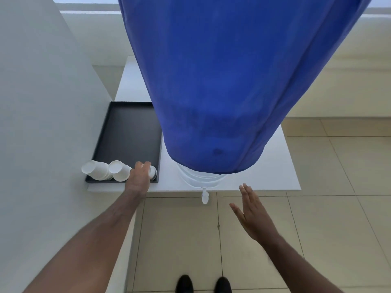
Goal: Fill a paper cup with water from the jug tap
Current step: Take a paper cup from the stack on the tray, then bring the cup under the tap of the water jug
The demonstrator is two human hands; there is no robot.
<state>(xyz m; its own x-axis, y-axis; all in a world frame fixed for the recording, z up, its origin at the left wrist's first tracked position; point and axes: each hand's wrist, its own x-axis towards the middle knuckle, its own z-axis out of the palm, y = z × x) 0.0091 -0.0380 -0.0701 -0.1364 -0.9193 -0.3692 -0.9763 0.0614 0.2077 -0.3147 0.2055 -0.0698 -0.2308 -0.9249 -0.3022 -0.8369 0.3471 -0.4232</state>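
A tall water jug under a blue cloth cover (222,81) stands on a white table (281,166). Its white tap (204,196) sticks out past the table's front edge. On the black tray (127,132) to the left stand white paper cups: one stack (95,170), another (119,170), and a cup (152,171) at the tray's right corner. My left hand (138,179) reaches over the tray's front edge with its fingers closed around that right cup. Held flat with the fingers apart, my right hand (251,212) hovers in front of the table, right of the tap, holding nothing.
A white wall (42,102) runs close along the tray's left side. Beige tiled floor (317,229) lies in front of and to the right of the table. My two black shoes (203,284) show at the bottom.
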